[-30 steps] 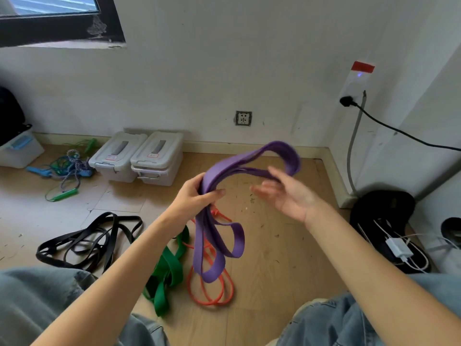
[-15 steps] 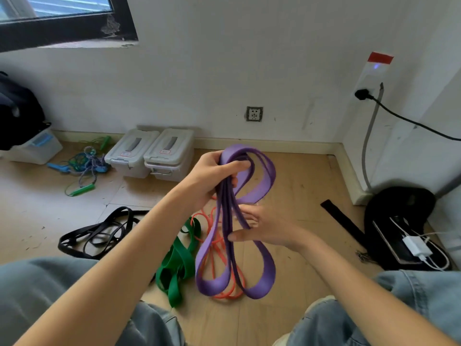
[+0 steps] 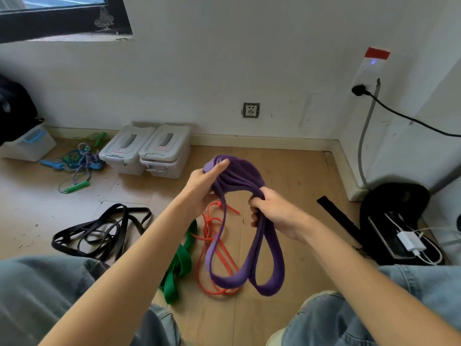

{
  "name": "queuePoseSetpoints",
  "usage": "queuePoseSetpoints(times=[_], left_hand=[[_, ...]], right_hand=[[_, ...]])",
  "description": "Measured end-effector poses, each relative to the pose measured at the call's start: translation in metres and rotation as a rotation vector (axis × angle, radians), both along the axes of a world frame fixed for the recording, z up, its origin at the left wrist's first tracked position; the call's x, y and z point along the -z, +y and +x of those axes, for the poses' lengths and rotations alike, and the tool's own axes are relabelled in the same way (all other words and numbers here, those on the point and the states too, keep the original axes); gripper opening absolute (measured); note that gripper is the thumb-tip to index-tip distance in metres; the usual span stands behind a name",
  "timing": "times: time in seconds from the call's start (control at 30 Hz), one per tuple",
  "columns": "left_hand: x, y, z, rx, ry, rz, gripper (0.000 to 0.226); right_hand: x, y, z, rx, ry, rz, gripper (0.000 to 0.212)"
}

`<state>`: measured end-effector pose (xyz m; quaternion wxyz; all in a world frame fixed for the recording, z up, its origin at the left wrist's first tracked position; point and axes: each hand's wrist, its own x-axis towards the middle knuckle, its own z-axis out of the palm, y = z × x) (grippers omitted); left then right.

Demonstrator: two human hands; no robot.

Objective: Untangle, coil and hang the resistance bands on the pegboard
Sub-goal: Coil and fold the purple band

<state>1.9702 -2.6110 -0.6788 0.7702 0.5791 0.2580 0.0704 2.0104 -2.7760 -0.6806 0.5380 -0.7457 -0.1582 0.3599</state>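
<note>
Change since half a second ago: your right hand (image 3: pixel 277 216) has risen from the hanging strands and now closes round the gathered purple band (image 3: pixel 239 178) beside your left hand (image 3: pixel 203 186); the loops are bunched tighter across the top.

Floor (image 3: pixel 287 171): wooden, carries all that follows.

Black band (image 3: pixel 99 231): a loose sprawl on the floor to your left, strands crossing, not coiled.

Purple band: held in the air above the floor between both hands, several turns across the top, two long loops hanging below your right hand. Left hand grips the turns at the upper bend, thumb laid over them; right hand has its fingers curled round the bundle where it drops.

Green band (image 3: pixel 179 263): folded in a heap on the floor, just beside the orange one.

Orange band (image 3: pixel 212 245): thin, tangled, lying under the hanging purple loops.

Pegboard: not in view.

Progress, as a judgement: early. One band is free and partway coiled; you have three more to sort out, and nothing hung that the view shows.
</note>
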Motion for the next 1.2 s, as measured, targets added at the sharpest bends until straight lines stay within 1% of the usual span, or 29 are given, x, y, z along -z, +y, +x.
queuePoseSetpoints(times=[0.07,0.13,0.17,0.23,0.27,0.33,0.4,0.47,0.57,0.63,0.7,0.77,0.8,0.87,0.9,1.0,1.03,1.07,1.1,1.17,1.2], left_hand=[[0.017,-0.002,-0.004,-0.06,0.046,-0.094,0.034],[0.028,-0.004,-0.008,-0.087,0.081,-0.129,0.037],[0.032,-0.007,-0.01,-0.054,0.099,-0.134,0.045],[0.037,-0.015,-0.017,0.083,0.199,-0.155,0.077],[0.039,-0.018,-0.023,0.168,0.256,-0.182,0.088],[0.045,-0.022,-0.035,0.304,0.349,-0.224,0.095],[0.052,-0.025,-0.048,0.389,0.371,-0.25,0.092],[0.054,-0.031,-0.056,0.422,0.3,-0.275,0.082],[0.045,-0.04,-0.052,0.343,0.123,-0.289,0.063],[0.038,-0.043,-0.044,0.273,0.051,-0.273,0.045],[0.034,-0.043,-0.037,0.253,0.057,-0.226,0.035],[0.034,-0.04,-0.033,0.197,0.131,-0.24,0.031],[0.035,-0.039,-0.032,0.135,0.189,-0.262,0.03],[0.039,-0.035,-0.031,-0.02,0.286,-0.334,0.03],[0.04,-0.033,-0.032,-0.084,0.292,-0.399,0.03],[0.036,-0.022,-0.03,-0.172,0.221,-0.754,0.027],[0.032,-0.018,-0.029,-0.174,0.21,-0.841,0.025],[0.028,-0.016,-0.029,-0.144,0.218,-0.857,0.024],[0.026,-0.016,-0.029,-0.081,0.248,-0.8,0.023],[0.028,-0.02,-0.03,0.103,0.363,-0.534,0.03],[0.03,-0.023,-0.029,0.179,0.436,-0.397,0.035]], right_hand=[[0.002,-0.002,0.004,0.03,0.087,-0.011,0.008],[0.008,0.0,0.006,0.082,0.097,-0.02,0.008],[0.01,0.001,0.007,0.113,0.096,-0.021,0.008],[0.015,0.005,0.01,0.191,0.108,-0.031,0.008],[0.017,0.007,0.013,0.231,0.117,-0.039,0.008],[0.018,0.012,0.018,0.311,0.157,-0.021,0.009],[0.016,0.02,0.021,0.358,0.217,0.045,0.009],[0.014,0.029,0.021,0.368,0.263,0.082,0.013],[0.013,0.034,0.014,0.352,0.332,0.09,0.023],[0.011,0.033,0.012,0.313,0.342,0.096,0.025],[0.006,0.03,0.014,0.266,0.309,0.089,0.026],[0.0,0.024,0.02,0.235,0.231,0.046,0.026],[-0.003,0.021,0.024,0.222,0.187,0.011,0.025],[-0.004,0.012,0.031,0.179,0.129,-0.078,0.026],[-0.003,0.007,0.032,0.146,0.127,-0.139,0.025],[0.004,-0.002,0.029,0.024,0.253,-0.324,0.016],[0.007,-0.003,0.027,-0.025,0.307,-0.356,0.017],[0.009,-0.003,0.024,-0.075,0.352,-0.364,0.019],[0.01,-0.001,0.022,-0.121,0.383,-0.351,0.021],[0.008,0.006,0.019,-0.202,0.384,-0.317,0.022],[0.006,0.011,0.017,-0.25,0.34,-0.329,0.023]])
